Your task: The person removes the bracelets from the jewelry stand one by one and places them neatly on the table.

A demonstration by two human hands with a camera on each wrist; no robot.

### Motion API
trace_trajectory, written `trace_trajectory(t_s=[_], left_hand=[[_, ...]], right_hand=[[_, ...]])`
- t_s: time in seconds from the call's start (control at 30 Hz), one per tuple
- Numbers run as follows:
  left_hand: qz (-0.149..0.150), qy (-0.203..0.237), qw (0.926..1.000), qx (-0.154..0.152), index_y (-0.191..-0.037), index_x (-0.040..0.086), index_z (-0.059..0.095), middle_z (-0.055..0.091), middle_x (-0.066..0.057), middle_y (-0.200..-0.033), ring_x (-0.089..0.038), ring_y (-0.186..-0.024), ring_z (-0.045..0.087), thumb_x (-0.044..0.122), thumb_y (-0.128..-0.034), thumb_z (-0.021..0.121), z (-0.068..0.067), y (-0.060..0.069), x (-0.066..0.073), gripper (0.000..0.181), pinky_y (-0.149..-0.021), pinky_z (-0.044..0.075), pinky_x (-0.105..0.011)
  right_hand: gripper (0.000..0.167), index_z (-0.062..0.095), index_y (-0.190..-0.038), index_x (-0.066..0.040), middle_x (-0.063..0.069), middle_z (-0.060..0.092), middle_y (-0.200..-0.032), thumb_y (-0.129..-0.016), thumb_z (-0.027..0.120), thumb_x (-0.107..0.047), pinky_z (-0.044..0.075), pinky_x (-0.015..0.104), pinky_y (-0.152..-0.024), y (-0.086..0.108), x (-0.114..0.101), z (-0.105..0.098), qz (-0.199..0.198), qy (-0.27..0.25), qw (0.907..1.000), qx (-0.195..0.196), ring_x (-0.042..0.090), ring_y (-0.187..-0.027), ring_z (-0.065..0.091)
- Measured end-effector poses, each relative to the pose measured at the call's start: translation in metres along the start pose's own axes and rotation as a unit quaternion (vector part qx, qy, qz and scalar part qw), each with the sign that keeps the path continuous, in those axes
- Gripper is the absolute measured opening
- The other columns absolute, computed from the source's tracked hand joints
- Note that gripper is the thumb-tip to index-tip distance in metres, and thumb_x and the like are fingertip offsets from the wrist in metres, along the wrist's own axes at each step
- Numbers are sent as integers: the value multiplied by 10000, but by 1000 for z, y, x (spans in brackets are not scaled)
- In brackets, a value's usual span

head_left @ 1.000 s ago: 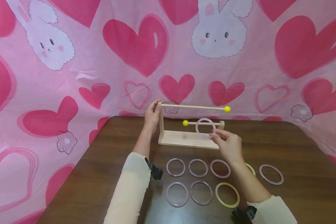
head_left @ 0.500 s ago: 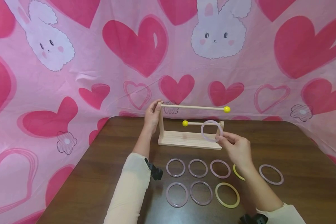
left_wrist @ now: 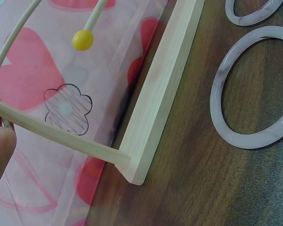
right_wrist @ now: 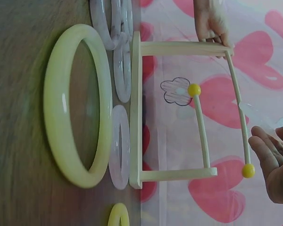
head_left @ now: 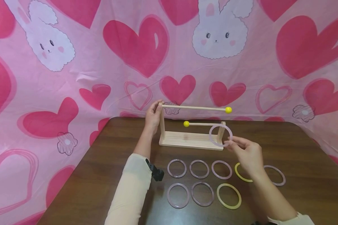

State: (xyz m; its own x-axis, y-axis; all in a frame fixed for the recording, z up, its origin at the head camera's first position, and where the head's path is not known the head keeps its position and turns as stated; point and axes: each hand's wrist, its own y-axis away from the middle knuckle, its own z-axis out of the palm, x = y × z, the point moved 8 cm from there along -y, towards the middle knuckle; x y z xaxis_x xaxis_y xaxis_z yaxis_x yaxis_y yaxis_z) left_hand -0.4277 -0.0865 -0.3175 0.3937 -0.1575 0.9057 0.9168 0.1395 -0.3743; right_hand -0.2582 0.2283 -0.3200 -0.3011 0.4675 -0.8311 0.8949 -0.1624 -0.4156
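Note:
A light wooden stand has an upright at each end. From the taller left upright a rod runs right to a yellow ball; a shorter, lower rod runs left from the right upright. My left hand grips the top of the left upright. Thumb and fingers of my right hand pinch a pale lilac bangle, held up on edge in front of the right upright. It appears apart from both rods. In the right wrist view this bangle is pale and partly cut off.
On the brown table, in front of the stand, lie several lilac bangles in two rows. Two yellow bangles, one nearer and one partly behind my right wrist, lie among them. A pink heart-patterned cloth hangs behind.
My right hand has moved right and slightly down with the lilac bangle, from in front of the lower rod to the right upright. My left hand stays on the stand.

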Motion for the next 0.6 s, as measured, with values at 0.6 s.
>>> trace_trajectory(t_s=[0.6], left_hand=[[-27, -17, 10000, 30, -1211, -26, 553, 576, -172, -1207, -182, -1066, 516, 104, -932, 532, -1, 0, 0, 308, -936, 408, -293]], right_hand=[[290, 593, -1086, 149, -71, 701, -792, -888, 611, -63, 521, 179, -610, 13, 13, -23, 158, -130, 9998, -27, 7, -683, 645]])
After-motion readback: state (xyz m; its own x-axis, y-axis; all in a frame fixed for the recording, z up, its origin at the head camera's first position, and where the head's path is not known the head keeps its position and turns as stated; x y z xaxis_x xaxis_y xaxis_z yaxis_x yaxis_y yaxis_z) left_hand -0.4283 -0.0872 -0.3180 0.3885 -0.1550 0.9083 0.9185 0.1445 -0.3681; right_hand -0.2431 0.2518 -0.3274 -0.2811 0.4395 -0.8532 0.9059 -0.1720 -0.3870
